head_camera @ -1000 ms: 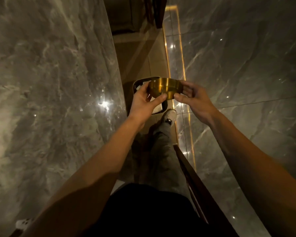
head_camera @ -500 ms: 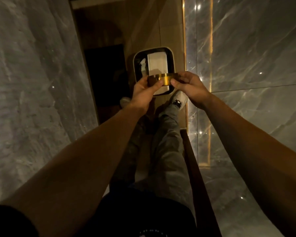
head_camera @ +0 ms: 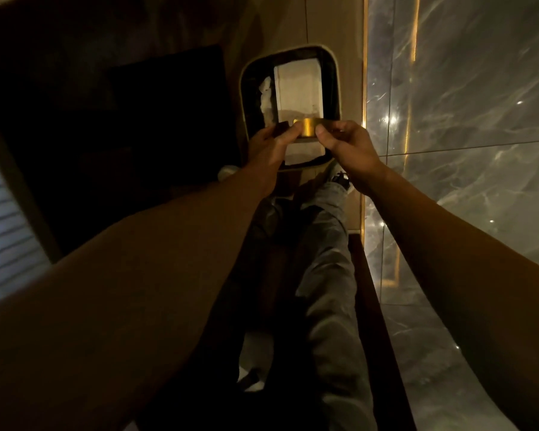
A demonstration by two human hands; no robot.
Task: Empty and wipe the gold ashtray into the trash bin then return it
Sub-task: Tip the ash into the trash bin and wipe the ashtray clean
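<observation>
gold ashtray (head_camera: 307, 127) held over trash bin (head_camera: 335, 88) opening | left hand (head_camera: 269, 147) and right hand (head_camera: 346, 144) both clamped on its side wall | likely rigid, smooth metal, slippery; grip rim firmly

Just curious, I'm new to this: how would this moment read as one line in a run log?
step: emptying | ashtray: held over bin | left hand: gripping | right hand: gripping | bin: pale paper inside

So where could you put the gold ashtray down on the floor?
Bare tan floor lies beyond the trash bin, bordered by the marble wall. It is crowded nearer: both hands hold the gold ashtray above the bin, shoes below.
</observation>
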